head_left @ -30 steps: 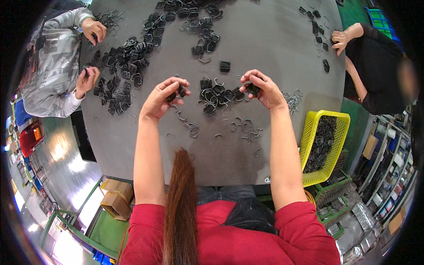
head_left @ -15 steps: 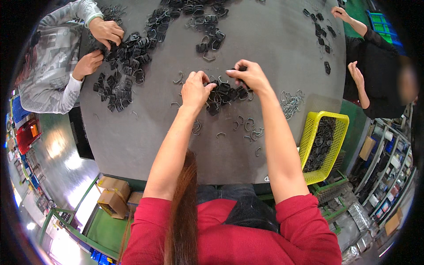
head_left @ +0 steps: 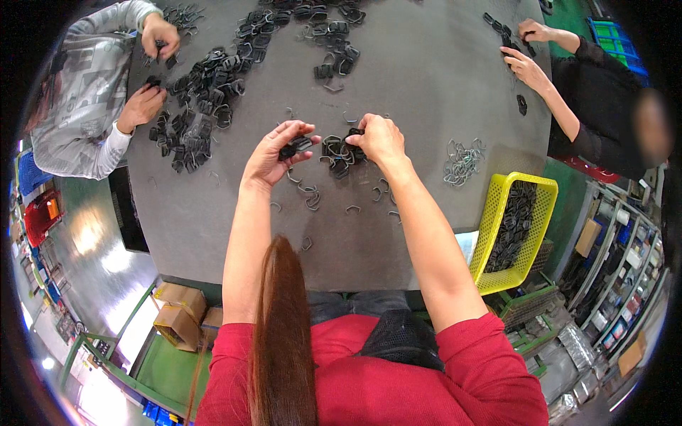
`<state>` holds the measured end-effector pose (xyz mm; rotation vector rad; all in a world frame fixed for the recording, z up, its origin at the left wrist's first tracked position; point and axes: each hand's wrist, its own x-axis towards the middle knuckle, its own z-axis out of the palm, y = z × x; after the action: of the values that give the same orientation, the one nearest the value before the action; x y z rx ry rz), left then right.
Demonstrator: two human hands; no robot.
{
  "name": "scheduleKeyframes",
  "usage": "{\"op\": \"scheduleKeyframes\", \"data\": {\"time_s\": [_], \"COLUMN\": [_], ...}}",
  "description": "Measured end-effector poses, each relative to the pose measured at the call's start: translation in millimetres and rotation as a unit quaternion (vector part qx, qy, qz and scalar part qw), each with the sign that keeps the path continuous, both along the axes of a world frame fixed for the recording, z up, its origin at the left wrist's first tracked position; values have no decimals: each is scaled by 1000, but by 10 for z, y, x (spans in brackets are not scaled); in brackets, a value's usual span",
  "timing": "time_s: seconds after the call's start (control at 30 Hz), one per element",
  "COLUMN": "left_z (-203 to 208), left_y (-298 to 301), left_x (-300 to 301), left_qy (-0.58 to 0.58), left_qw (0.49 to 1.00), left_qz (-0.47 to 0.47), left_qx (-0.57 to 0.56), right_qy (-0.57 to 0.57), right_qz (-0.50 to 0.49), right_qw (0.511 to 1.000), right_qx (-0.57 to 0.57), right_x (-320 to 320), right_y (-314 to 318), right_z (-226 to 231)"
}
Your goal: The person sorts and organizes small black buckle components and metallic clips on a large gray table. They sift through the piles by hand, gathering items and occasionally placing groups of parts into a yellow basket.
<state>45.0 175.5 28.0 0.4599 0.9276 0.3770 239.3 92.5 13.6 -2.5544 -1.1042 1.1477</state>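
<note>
My left hand [head_left: 264, 159] is raised left of a small pile of black plastic buckles [head_left: 339, 163] with wire loops. Its fingers are curled around a dark clump of black buckles [head_left: 294, 148]; how many cannot be told. Over the pile's right side, my right hand [head_left: 383, 142] pinches a black buckle [head_left: 354, 135], partly hidden by the fingers. Loose bent wire hooks [head_left: 311, 199] lie near the pile on the grey table [head_left: 234, 234].
A yellow basket [head_left: 485, 245] of black buckles stands at the table's right edge. Near it lies a heap of wire hooks [head_left: 463, 163]. A larger buckle heap [head_left: 206, 85] stretches across the far left. Two co-workers' hands [head_left: 145, 106] handle buckles at the left and right.
My left hand has drawn back left, away from the pile, with black buckles in it. My right hand has moved left and down onto the pile, which looks smaller. The right co-worker's hands have reached over the table.
</note>
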Motion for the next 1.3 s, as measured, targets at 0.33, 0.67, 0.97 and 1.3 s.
{"op": "scheduleKeyframes", "data": {"time_s": [0.33,0.67,0.97,1.3], "left_z": [-276,-277,-275,65], "left_y": [-278,-585,-689,-505], "left_x": [206,381,609,159], "left_qy": [458,483,533,-20], "left_qw": [749,682,642,990], "left_qz": [-239,-284,-298,-79], "left_qx": [415,469,464,113], "right_qy": [-24,152,-76,-233], "right_qz": [62,-194,-452,-144], "right_qw": [998,959,844,922], "right_qx": [13,140,280,273], "right_x": [-197,509,1429,1077], "right_y": [-121,-1037,-3005,-2284], "right_z": [12,394,1107,792]}}
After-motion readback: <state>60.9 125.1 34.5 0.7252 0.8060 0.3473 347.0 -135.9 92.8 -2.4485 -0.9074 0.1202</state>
